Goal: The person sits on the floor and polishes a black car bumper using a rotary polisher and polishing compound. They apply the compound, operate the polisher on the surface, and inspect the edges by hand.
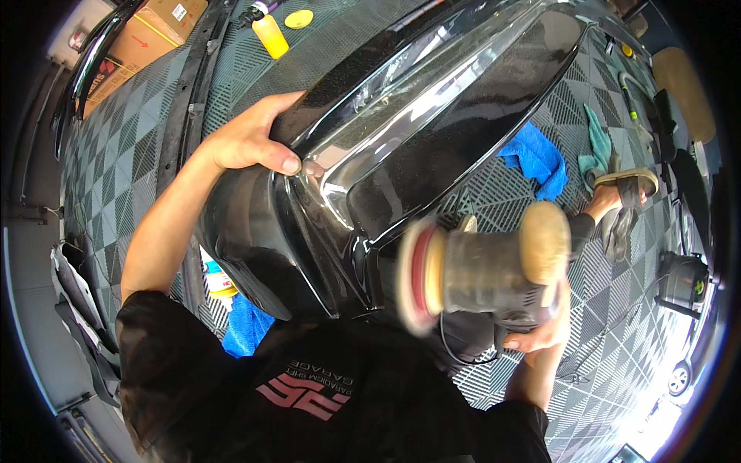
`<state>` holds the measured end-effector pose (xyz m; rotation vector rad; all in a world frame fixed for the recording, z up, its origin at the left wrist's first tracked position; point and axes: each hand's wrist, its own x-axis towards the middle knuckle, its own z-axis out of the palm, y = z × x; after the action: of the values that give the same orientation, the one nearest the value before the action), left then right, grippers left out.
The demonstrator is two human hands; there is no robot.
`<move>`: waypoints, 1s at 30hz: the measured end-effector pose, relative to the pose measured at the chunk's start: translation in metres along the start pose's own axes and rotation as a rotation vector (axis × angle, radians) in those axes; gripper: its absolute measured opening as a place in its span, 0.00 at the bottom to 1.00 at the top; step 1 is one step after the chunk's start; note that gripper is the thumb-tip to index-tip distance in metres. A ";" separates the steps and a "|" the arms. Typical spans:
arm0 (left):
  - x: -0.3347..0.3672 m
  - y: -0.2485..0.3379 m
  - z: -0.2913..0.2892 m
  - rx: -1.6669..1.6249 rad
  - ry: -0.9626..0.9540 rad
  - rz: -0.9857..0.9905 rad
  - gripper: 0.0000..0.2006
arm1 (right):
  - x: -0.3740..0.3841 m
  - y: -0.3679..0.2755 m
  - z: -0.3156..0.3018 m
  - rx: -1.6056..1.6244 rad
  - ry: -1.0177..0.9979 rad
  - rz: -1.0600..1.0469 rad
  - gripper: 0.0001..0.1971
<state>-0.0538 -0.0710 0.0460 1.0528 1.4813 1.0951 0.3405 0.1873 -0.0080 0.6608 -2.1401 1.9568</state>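
A glossy black car bumper [455, 131] stretches from in front of my body toward the far right, its curved face catching bright reflections. My left hand [251, 143] grips its left edge, thumb on the shiny face and fingers wrapped over the far side, where they are hidden. In my right hand [544, 324] is a polisher [486, 266], its dark body held sideways just right of the bumper. The round pad [417, 276], blurred, faces the bumper; whether it touches cannot be made out. A tan rounded piece [545, 243] sits at the polisher's other end, also blurred.
Blue cloths lie right of the bumper [540, 158] and by its near left side [247, 328]. A yellow bottle [270, 36] and yellow disc [299, 19] are at the far side. Cardboard boxes [147, 46] stand far left. A sandalled foot [621, 189] rests on the tiled floor.
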 end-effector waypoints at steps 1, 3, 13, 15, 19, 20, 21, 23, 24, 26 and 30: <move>0.004 -0.006 -0.004 0.077 0.007 0.077 0.46 | 0.001 0.011 -0.020 -0.050 -0.239 -0.253 0.26; 0.004 -0.008 -0.003 0.077 0.039 0.061 0.46 | -0.008 -0.001 -0.019 -0.080 -0.049 -0.186 0.26; 0.017 -0.006 0.002 0.135 0.046 0.127 0.45 | 0.037 -0.027 0.107 -0.708 0.863 0.249 0.61; 0.016 -0.003 0.005 0.114 0.045 0.101 0.45 | 0.046 -0.023 0.109 -0.644 0.891 0.207 0.59; 0.012 -0.006 0.008 0.136 0.054 0.094 0.44 | 0.056 -0.032 0.106 -0.759 0.832 0.223 0.57; 0.011 -0.006 0.007 0.125 0.053 0.079 0.44 | 0.056 -0.034 0.106 -0.772 0.828 0.241 0.57; 0.013 -0.010 0.004 0.106 0.050 0.062 0.44 | 0.056 -0.032 0.106 -0.769 0.836 0.236 0.57; 0.016 -0.014 0.001 0.071 0.041 0.026 0.44 | 0.055 -0.029 0.106 -0.763 0.850 0.227 0.56; 0.016 -0.010 0.002 0.064 0.036 0.004 0.44 | 0.055 -0.029 0.107 -0.769 0.846 0.228 0.56; 0.017 -0.009 0.004 0.080 0.060 0.023 0.44 | 0.057 -0.032 0.107 -0.783 0.838 0.234 0.56; 0.020 -0.010 0.010 0.102 0.099 0.072 0.44 | 0.051 -0.026 0.111 -0.687 0.802 0.273 0.61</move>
<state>-0.0479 -0.0522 0.0307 1.1445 1.6029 1.1459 0.3256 0.0677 0.0225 -0.4737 -2.1536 1.1013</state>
